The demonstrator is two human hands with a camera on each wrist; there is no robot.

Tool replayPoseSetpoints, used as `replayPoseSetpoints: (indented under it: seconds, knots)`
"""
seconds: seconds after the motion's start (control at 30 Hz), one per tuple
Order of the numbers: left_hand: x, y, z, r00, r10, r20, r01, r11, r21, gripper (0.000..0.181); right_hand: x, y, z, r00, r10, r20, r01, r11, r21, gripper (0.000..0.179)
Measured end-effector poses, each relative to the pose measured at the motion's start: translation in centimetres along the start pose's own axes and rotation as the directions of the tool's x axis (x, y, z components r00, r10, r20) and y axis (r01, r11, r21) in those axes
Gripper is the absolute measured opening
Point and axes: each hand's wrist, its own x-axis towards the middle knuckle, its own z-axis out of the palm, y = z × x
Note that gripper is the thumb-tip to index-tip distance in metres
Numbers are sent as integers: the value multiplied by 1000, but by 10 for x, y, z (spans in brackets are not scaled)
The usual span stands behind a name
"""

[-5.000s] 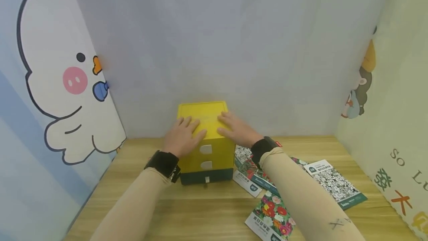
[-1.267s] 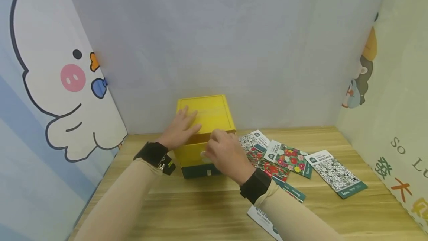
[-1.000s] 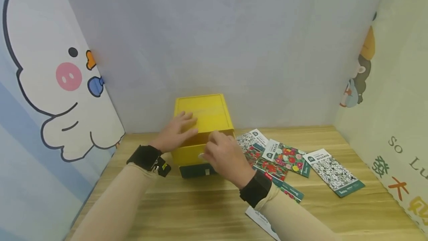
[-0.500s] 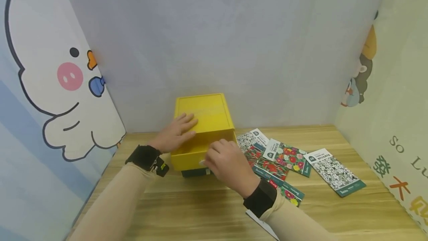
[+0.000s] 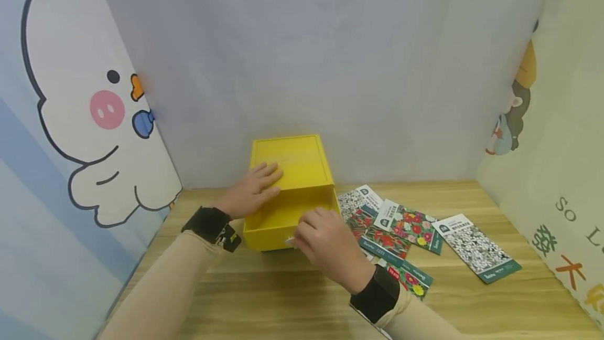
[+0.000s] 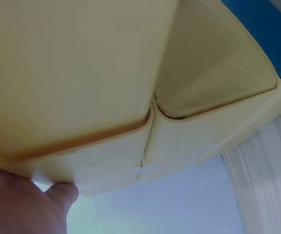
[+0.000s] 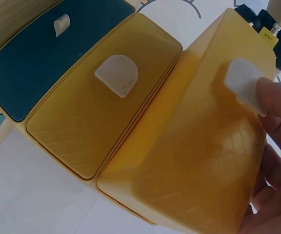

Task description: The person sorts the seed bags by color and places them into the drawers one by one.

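A small yellow chest of drawers (image 5: 306,167) stands against the back wall. Its top drawer (image 5: 266,239) is pulled well out, and bare yellow shows inside. My left hand (image 5: 252,191) rests on the chest's upper left front edge, fingers extended over the top. With thumb and fingers my right hand (image 5: 330,245) pinches the white drawer handle (image 7: 242,83), seen close up in the right wrist view. The yellow middle drawer (image 7: 96,107) and the dark green bottom drawer (image 7: 38,58) are closed, each with its own white tab.
Right of the chest, several flower seed packets overlap on the wooden table (image 5: 264,303). A white-flower packet (image 5: 476,248) lies apart farther right; a multicoloured one (image 5: 412,227) sits nearer the chest. Another packet is partly under my right forearm. Printed cloth walls enclose the sides.
Five seconds ago both hands lay on the chest's top with all drawers closed. My right hand has since taken the top handle and drawn that drawer toward me; my left hand stays at the top.
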Motion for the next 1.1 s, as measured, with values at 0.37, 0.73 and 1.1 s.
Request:
replayPoseSetpoints:
  seconds: [0.37, 0.73, 1.1]
  knots:
    - [0, 1, 1, 1000, 0, -5, 0, 1000, -6, 54, -6, -7, -6, 1000, -16, -12, 16, 1000, 7, 17]
    - [-1, 2, 0, 1000, 5, -4, -5, 1000, 7, 53, -14, -12, -10, 1000, 7, -1, -7, 999, 52, 14]
    - [-1, 4, 0, 1000, 2, -5, -2, 1000, -5, 53, -22, -21, -16, 999, 28, 31, -30, 996, 81, 13]
